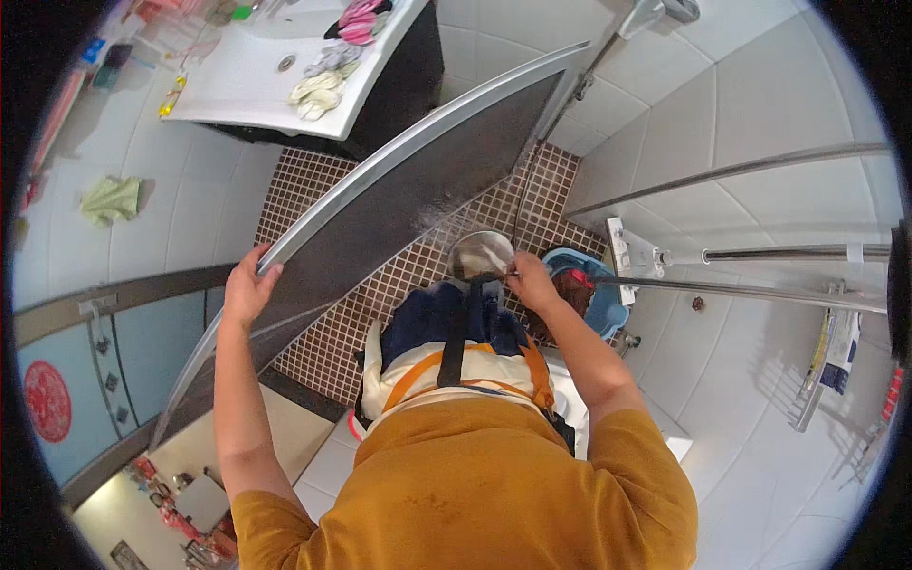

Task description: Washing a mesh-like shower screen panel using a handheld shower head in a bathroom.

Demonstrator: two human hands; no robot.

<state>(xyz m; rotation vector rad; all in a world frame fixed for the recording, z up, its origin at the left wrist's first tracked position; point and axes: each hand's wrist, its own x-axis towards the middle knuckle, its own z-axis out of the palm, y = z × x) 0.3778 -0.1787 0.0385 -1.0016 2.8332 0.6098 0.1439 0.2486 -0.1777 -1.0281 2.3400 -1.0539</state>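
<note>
My left hand (249, 286) grips the metal-framed edge of a dark door panel (456, 167), which slants across the view from lower left to upper right. The thumb lies on the near side of the frame. In front of my legs my right hand (531, 282) holds a round, shiny bowl (483, 254) by its right rim. The bowl looks metallic or see-through; its contents cannot be made out clearly. Wet-looking marks show on the panel's lower edge near the bowl. Just right of my right hand stands a blue plastic basin (607, 306) with dark reddish-brown cloth inside.
Brown mosaic tiles (313, 178) cover the floor. Beyond the door, a white sink (235, 85) holds pale cloths (318, 94). A green cloth (112, 199) hangs on the left wall. Metal rails (741, 286) and a wire rack (816, 363) are at the right.
</note>
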